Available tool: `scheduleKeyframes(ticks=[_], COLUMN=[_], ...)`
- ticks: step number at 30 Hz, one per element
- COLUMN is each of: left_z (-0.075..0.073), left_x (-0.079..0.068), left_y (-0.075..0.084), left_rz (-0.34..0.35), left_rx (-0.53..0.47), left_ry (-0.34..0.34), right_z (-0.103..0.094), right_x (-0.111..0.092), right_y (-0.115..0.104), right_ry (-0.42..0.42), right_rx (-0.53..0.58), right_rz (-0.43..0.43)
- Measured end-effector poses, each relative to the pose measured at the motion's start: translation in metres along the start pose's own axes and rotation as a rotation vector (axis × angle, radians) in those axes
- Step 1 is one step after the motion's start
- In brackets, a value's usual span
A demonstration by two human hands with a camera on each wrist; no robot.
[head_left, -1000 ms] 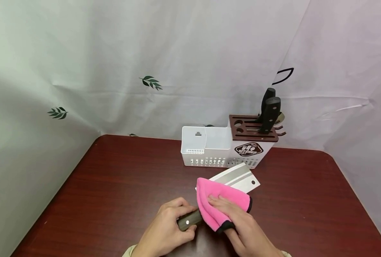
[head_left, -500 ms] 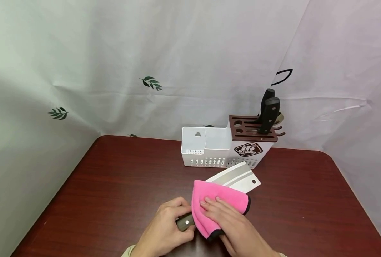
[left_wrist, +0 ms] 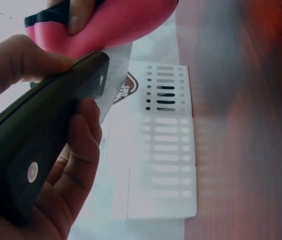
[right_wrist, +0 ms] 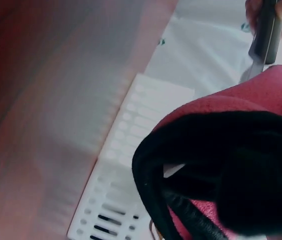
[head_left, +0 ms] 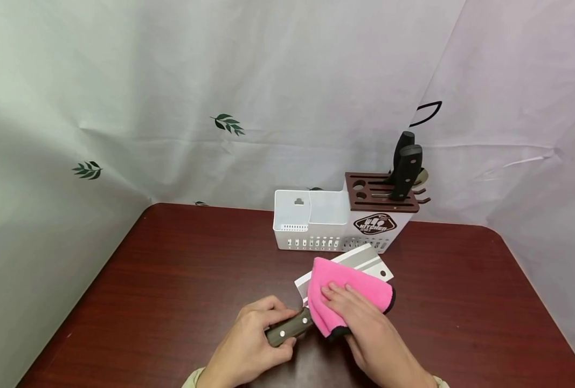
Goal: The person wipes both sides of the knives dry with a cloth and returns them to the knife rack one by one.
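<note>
My left hand (head_left: pixel 248 342) grips the dark riveted handle (head_left: pixel 292 326) of a cleaver, thumb on one side and fingers on the other, as the left wrist view also shows. The wide silver blade (head_left: pixel 367 260) points away to the right. Over much of it lies a folded pink cloth (head_left: pixel 365 283) with black trim, which my right hand (head_left: pixel 376 337) holds against the blade. Its fingers spread across the top of the cloth. In the right wrist view the cloth's black edge (right_wrist: pixel 201 127) bends round, hiding most of the blade.
Behind the cleaver stands a white knife holder (head_left: pixel 311 242) with a brown slotted top (head_left: pixel 372 202). Black-handled knives (head_left: pixel 406 170) stand upright in it. The dark red table (head_left: pixel 180 280) ends at a white curtain (head_left: pixel 171 81).
The right hand and cloth moved a little toward the handle, then back out along the blade to the right, exposing the handle and the blade's near corner. The left hand stays put.
</note>
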State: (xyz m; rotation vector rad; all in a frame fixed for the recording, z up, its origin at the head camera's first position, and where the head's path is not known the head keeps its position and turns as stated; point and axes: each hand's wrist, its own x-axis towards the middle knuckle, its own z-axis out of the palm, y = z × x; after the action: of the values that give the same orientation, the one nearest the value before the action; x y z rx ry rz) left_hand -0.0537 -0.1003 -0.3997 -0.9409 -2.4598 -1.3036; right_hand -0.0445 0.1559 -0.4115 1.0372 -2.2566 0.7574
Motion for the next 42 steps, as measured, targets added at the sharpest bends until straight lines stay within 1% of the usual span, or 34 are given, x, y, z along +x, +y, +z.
scheduleKeyframes(ticks=[7,12,16,20,24,26,28,31,32,36,38,42], left_z=[-0.001,-0.001,-0.002,-0.003,-0.003,-0.003,-0.003,-0.003,-0.004,-0.004,-0.004,-0.004], left_x=[0.0,0.0,0.0,0.0,0.0,0.0,0.0,0.0,0.0,0.0,0.0,0.0], left_y=[0.0,0.0,0.0,0.0,0.0,0.0,0.0,0.0,0.0,0.0,0.0,-0.001], left_rz=[-0.006,-0.011,-0.012,-0.013,-0.024,-0.031,-0.037,-0.035,-0.031,-0.015,-0.012,-0.012], left_rx=[-0.001,0.009,0.012,0.014,0.026,0.038,0.047,0.045,0.039,0.015,0.013,0.017], left_ry=[0.002,-0.002,-0.005,-0.008,-0.013,-0.013,-0.013,-0.01,-0.009,-0.005,-0.002,0.001], right_z=[-0.011,-0.019,-0.023,-0.027,-0.03,-0.032,-0.033,-0.032,-0.032,-0.028,-0.026,-0.023], right_x=[-0.005,-0.007,-0.009,-0.012,-0.015,-0.017,-0.017,-0.017,-0.017,-0.015,-0.015,-0.015], right_y=[0.014,0.021,0.025,0.028,0.028,0.028,0.028,0.029,0.029,0.029,0.029,0.028], right_ry=[0.007,0.003,0.028,0.092,0.217,0.266,0.279,0.233,0.213,0.14,0.118,0.072], right_rx=[-0.02,-0.073,-0.12,-0.151,-0.159,-0.156,-0.139,-0.113,-0.102,-0.08,-0.075,-0.065], right_rz=[0.105,0.189,0.235,0.297,0.381,0.416,0.437,0.44,0.428,0.344,0.3,0.27])
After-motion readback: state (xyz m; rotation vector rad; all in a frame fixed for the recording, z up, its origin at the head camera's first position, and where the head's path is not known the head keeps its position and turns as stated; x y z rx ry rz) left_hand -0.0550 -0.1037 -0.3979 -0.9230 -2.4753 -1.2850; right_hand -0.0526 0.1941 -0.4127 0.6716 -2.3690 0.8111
